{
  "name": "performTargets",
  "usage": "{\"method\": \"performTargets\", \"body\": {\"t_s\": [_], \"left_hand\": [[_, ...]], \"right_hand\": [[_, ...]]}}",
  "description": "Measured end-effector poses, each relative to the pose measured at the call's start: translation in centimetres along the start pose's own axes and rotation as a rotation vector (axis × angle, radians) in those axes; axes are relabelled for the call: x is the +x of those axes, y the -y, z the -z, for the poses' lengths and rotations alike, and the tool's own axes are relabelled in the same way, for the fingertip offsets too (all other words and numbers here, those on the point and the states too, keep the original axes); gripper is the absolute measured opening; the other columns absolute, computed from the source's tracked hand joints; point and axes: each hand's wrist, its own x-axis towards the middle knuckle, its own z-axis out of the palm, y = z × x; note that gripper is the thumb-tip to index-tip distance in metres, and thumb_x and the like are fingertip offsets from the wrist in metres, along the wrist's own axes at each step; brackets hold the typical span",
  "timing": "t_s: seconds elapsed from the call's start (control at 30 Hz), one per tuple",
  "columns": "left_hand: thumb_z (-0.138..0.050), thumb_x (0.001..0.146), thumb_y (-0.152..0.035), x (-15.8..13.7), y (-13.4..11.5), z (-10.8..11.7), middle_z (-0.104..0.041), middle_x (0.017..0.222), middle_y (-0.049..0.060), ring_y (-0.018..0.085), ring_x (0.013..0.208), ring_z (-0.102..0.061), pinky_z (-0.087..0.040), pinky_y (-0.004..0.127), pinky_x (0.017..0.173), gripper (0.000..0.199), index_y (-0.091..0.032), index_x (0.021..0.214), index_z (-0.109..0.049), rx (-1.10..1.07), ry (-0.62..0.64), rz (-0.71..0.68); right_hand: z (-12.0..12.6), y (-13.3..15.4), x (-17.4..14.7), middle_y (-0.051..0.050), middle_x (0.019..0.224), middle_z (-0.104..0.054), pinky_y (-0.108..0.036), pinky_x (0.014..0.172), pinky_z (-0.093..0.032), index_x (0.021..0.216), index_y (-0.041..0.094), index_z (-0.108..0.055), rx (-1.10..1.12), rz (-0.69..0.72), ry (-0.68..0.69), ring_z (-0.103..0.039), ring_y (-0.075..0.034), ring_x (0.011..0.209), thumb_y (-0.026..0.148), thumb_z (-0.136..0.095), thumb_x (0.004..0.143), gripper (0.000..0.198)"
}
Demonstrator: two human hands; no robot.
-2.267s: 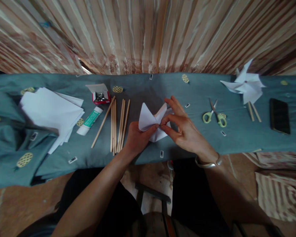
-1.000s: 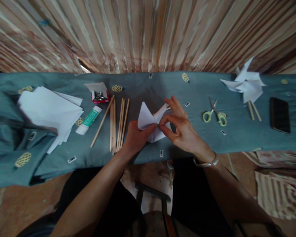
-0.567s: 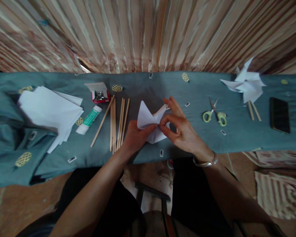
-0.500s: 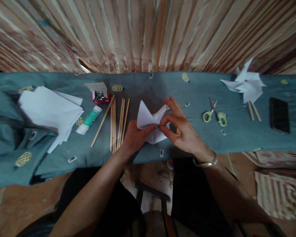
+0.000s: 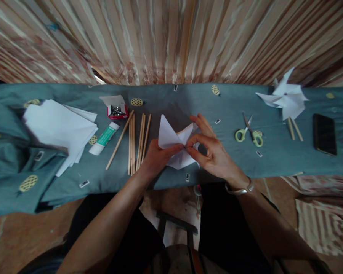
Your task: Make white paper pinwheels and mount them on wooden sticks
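A white paper pinwheel (image 5: pixel 167 135) is held over the near middle of the table, its folded blades standing up. My left hand (image 5: pixel 157 154) grips it from the left, the thumb pressed on its centre. At that same centre, the thumb and forefinger of my right hand (image 5: pixel 210 150) pinch something small that the fingers mostly hide. The other right fingers are raised and spread. Part of a wooden stick shows behind the blades.
On the cloth-covered table (image 5: pixel 231 163) lie wooden sticks (image 5: pixel 131 144), a glue stick (image 5: pixel 104 139), an opened box of metal pins (image 5: pixel 116 110) and white paper sheets (image 5: pixel 60 129) at left. Scissors (image 5: pixel 248 131), finished-looking pinwheels (image 5: pixel 288 97) and a phone (image 5: pixel 324 133) lie at right.
Both hands stay at the pinwheel's centre. The paper has tilted slightly, and the right fingertips have shifted a little; the other things lie as before.
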Motion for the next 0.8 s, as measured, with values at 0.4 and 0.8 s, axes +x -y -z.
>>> {"method": "performTargets", "body": {"t_s": [0.4, 0.8], "left_hand": [[-0.086, 0.055, -0.031, 0.1, 0.3, -0.3, -0.076, 0.074, 0.006, 0.019, 0.064, -0.068, -0.053, 0.029, 0.061, 0.028, -0.013, 0.074, -0.076, -0.004, -0.057, -0.034], [-0.085, 0.058, -0.029, -0.1, 0.0, -0.6, -0.075, 0.073, 0.006, 0.017, 0.065, -0.067, -0.053, 0.028, 0.062, 0.022, -0.014, 0.07, -0.074, 0.013, -0.077, -0.068]], "right_hand": [[-0.1, -0.5, -0.1, -0.003, 0.16, -0.037, -0.061, 0.119, -0.026, 0.088, 0.023, -0.064, -0.16, 0.102, -0.12, -0.023, -0.034, 0.153, 0.028, -0.061, 0.09, 0.006], [-1.2, 0.8, -0.5, 0.001, 0.155, -0.044, -0.056, 0.12, -0.026, 0.095, 0.028, -0.065, -0.426, 0.201, -0.206, -0.025, -0.031, 0.152, 0.022, -0.058, 0.092, 0.01]]}}
